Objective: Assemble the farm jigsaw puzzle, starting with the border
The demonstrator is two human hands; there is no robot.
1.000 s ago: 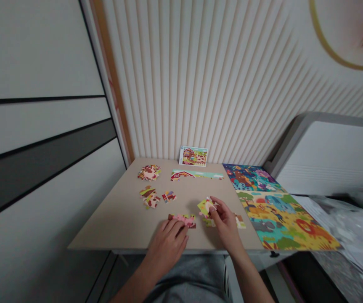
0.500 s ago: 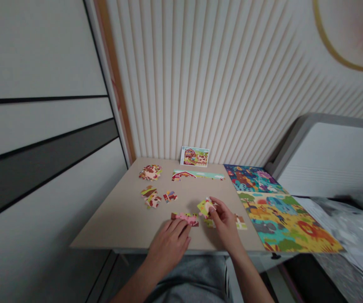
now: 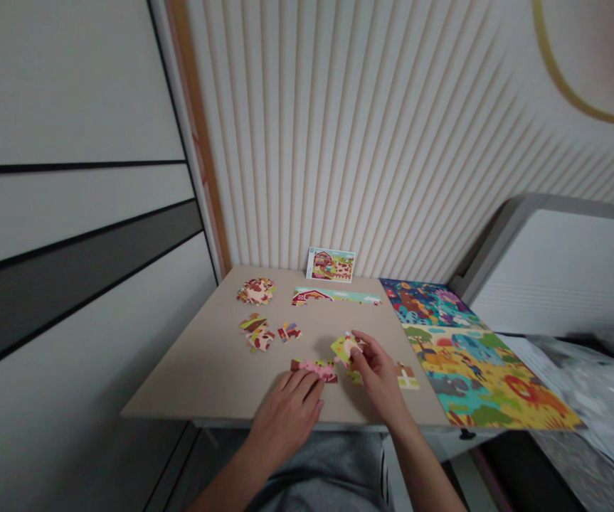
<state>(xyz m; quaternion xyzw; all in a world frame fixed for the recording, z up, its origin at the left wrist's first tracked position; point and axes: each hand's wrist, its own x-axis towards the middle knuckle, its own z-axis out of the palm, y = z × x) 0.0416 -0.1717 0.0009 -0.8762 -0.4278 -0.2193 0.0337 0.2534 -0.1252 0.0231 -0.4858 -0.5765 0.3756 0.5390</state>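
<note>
Left hand (image 3: pixel 288 407) at six o'clock in the view, palm down, fingers loosely forward toward one o'clock. Right hand (image 3: pixel 378 375) at five o'clock, thumb and fingers pinched, pointing toward eleven. Person's forearms (image 3: pixel 418 462) bare, converging.

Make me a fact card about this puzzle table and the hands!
Left hand: touching pink puzzle strip
Right hand: holding yellowish green puzzle piece
Back: white rectangular barn card, propped upright
Before card: long red and blue puzzle strip
Back left: multicoloured puzzle pile
Right side: yellow rectangular animal picture, dark blue picture beyond
</note>
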